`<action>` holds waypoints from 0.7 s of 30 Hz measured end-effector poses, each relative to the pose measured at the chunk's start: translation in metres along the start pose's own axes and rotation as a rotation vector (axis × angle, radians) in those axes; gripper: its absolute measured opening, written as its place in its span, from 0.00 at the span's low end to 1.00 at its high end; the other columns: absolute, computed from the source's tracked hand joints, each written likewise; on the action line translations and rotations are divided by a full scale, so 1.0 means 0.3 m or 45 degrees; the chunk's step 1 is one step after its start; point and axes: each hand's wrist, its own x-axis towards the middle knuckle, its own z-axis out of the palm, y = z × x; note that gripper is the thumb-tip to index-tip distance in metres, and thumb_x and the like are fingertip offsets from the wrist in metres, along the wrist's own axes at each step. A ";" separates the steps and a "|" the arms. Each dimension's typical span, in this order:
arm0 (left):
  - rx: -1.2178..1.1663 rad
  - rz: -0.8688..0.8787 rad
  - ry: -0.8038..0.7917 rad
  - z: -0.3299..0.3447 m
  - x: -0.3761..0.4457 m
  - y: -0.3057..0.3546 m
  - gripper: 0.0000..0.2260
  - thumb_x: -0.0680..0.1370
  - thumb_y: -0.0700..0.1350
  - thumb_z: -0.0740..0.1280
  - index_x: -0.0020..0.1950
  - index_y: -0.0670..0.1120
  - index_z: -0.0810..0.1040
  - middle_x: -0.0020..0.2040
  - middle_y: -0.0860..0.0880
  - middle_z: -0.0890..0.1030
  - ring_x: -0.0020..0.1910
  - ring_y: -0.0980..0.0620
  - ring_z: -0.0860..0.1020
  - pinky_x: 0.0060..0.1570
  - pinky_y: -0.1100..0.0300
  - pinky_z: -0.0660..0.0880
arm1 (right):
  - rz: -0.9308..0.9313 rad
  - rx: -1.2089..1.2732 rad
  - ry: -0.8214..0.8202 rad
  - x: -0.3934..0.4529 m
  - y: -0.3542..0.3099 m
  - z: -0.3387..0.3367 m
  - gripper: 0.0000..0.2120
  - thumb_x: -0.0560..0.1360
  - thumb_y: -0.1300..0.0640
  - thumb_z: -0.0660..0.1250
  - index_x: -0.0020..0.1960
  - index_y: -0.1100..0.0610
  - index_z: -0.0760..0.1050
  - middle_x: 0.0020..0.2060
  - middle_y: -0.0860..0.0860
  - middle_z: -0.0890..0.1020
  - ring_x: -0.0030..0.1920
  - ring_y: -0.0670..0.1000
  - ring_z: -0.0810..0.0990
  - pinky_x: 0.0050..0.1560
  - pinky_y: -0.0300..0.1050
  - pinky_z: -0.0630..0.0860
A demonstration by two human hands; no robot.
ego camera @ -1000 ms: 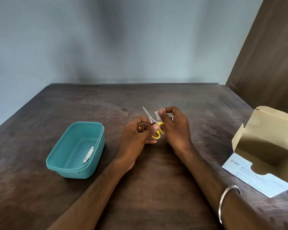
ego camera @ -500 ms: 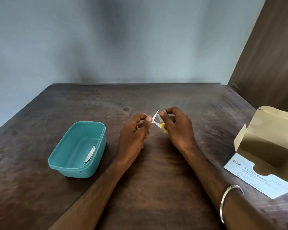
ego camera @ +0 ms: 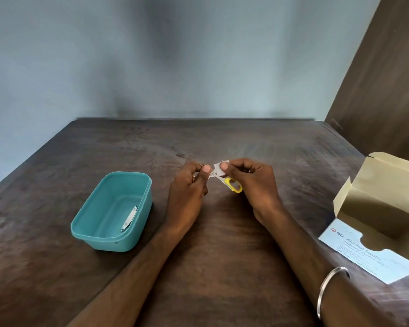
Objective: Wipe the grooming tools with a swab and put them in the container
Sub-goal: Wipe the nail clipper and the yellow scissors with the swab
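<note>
Grip: left hand (ego camera: 187, 185) pinches yellow-handled scissors (ego camera: 232, 184) by the blades; right hand (ego camera: 253, 182) pinches white swab (ego camera: 219, 170) against them, above bench (ego camera: 222, 244). Nail clipper (ego camera: 129, 219) inside teal container (ego camera: 92, 232).

Dark wooden table (ego camera: 198, 142) against pale blue wall (ego camera: 104, 67)

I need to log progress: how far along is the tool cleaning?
Done: a nail clipper lies in the teal container. In hand: the left hand holds the scissors by the blade end while the right hand pinches a swab on them. Left: putting the scissors in the container.
</note>
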 end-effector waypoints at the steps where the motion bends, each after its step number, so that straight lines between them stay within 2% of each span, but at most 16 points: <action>1: 0.005 0.001 0.000 0.000 0.000 0.002 0.11 0.81 0.54 0.62 0.45 0.50 0.76 0.24 0.56 0.71 0.23 0.60 0.67 0.29 0.58 0.64 | 0.000 0.006 -0.022 -0.005 -0.004 0.002 0.04 0.73 0.60 0.76 0.46 0.60 0.86 0.38 0.51 0.88 0.37 0.44 0.82 0.39 0.37 0.77; 5: 0.018 0.007 0.000 -0.001 -0.001 0.007 0.11 0.81 0.55 0.62 0.43 0.51 0.75 0.24 0.55 0.71 0.23 0.59 0.67 0.30 0.57 0.65 | 0.024 0.011 -0.126 -0.014 -0.015 0.000 0.05 0.74 0.59 0.74 0.47 0.59 0.86 0.38 0.50 0.87 0.36 0.40 0.80 0.36 0.32 0.74; 8: 0.010 0.008 0.016 -0.005 0.001 0.006 0.12 0.81 0.56 0.62 0.44 0.50 0.75 0.26 0.54 0.72 0.24 0.58 0.68 0.30 0.55 0.65 | 0.108 0.042 -0.196 -0.009 -0.020 -0.010 0.07 0.76 0.60 0.70 0.49 0.58 0.86 0.44 0.54 0.88 0.42 0.46 0.81 0.43 0.38 0.74; 11: 0.005 0.013 0.015 -0.007 0.001 0.005 0.12 0.81 0.56 0.62 0.43 0.50 0.75 0.26 0.54 0.72 0.24 0.57 0.68 0.31 0.54 0.65 | 0.165 0.057 -0.223 -0.001 -0.018 -0.022 0.10 0.74 0.65 0.66 0.46 0.58 0.86 0.44 0.56 0.88 0.43 0.49 0.80 0.44 0.41 0.73; 14: 0.018 0.018 0.003 -0.008 -0.003 0.005 0.12 0.81 0.56 0.62 0.42 0.51 0.74 0.26 0.54 0.72 0.24 0.58 0.68 0.31 0.54 0.66 | 0.161 0.072 -0.245 0.001 -0.009 -0.024 0.07 0.72 0.64 0.71 0.46 0.57 0.87 0.47 0.60 0.87 0.46 0.53 0.80 0.49 0.46 0.72; 18: 0.002 0.029 -0.004 -0.006 -0.005 0.010 0.11 0.82 0.53 0.62 0.42 0.49 0.74 0.26 0.54 0.72 0.23 0.60 0.67 0.29 0.58 0.65 | 0.142 0.025 -0.240 -0.006 -0.015 -0.022 0.05 0.70 0.60 0.77 0.46 0.57 0.87 0.47 0.62 0.86 0.42 0.52 0.75 0.43 0.43 0.70; 21: 0.017 0.048 -0.021 -0.005 -0.008 0.018 0.11 0.82 0.51 0.63 0.41 0.49 0.74 0.27 0.53 0.74 0.23 0.60 0.68 0.28 0.60 0.65 | 0.134 0.013 -0.257 -0.010 -0.019 -0.018 0.06 0.69 0.58 0.78 0.45 0.58 0.87 0.45 0.63 0.86 0.41 0.54 0.76 0.44 0.48 0.71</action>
